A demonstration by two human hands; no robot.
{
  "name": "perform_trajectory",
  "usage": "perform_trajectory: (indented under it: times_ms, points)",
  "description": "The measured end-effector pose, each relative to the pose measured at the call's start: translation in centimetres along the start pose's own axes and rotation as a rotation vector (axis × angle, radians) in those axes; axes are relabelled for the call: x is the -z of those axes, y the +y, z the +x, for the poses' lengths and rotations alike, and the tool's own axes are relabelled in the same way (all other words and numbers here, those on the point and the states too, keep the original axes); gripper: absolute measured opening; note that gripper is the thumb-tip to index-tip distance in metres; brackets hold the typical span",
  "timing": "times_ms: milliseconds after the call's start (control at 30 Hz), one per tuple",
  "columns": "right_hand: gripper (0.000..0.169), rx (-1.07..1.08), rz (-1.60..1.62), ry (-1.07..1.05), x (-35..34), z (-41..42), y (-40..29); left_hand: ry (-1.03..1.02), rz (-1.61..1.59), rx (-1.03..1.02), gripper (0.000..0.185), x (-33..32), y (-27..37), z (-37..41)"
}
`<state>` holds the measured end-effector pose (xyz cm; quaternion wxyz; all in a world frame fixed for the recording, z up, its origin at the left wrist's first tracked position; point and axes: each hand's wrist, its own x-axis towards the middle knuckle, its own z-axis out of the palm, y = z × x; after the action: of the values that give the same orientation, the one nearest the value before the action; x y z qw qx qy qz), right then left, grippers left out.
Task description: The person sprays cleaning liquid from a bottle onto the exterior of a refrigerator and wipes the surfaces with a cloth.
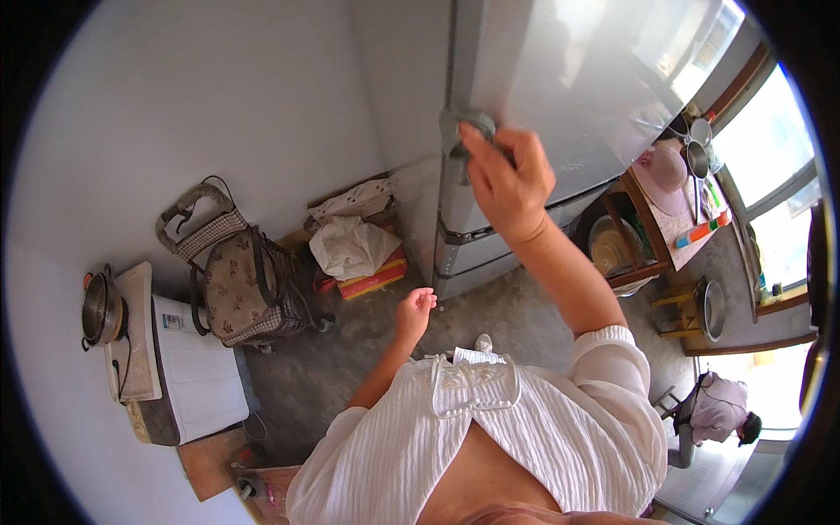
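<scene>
My right hand (515, 174) presses a dark grey-green cloth (482, 123) against the left edge of a tall silver-grey refrigerator (558, 79). The index finger reaches over the cloth, and motion blurs the fingertips. Part of the cloth is hidden behind the hand. Lower down, near the refrigerator's bottom corner, my left hand (415, 316) hangs in the air with loosely curled fingers. Nothing shows in it.
Left of the refrigerator, a white plastic bag (354, 248) lies on a red-and-yellow box (374, 279). A wheeled shopping cart with a seat (239, 282) stands by a white appliance (197, 367). At right are a table with a pink hat (661, 174) and a person (715, 407) farther off.
</scene>
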<state>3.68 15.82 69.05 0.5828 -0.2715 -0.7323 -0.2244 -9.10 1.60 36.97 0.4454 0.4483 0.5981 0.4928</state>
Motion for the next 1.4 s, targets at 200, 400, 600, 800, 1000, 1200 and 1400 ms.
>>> perform_trajectory:
  times_ms: [200, 400, 600, 800, 1000, 1200, 1400]
  points:
    - [0.030, -0.146, 0.058, -0.553, -0.2, -13.9, -1.7, -0.072, -0.299, 0.051, 0.026, 0.7, 1.4, 0.4]
    - [0.037, -0.727, 0.545, -0.665, 1.5, -13.4, -6.1, -0.069, -0.969, 0.196, 0.038, -0.1, 13.3, 0.9]
    - [0.043, -0.741, 0.479, -0.497, 4.4, -13.5, -4.7, 0.270, -0.018, -0.404, 0.028, 1.4, 15.2, 7.8]
    - [0.020, -1.106, 0.458, -0.502, 7.3, -21.3, -0.8, 0.490, 0.167, -0.918, 0.033, -0.8, 23.9, 10.0]
    - [0.012, -1.278, 0.223, -0.568, 13.1, -30.4, 1.5, 0.446, 0.187, -0.750, 0.034, -2.5, 13.4, 7.9]
    - [0.012, -1.164, 0.035, -0.717, 14.5, -32.7, 3.8, 0.461, 0.071, -1.007, 0.037, -1.3, 24.1, 10.1]
    - [0.013, -1.086, -0.060, -0.807, 16.2, -35.0, 4.9, 0.402, 0.222, -0.865, 0.039, -2.0, 12.4, 7.8]
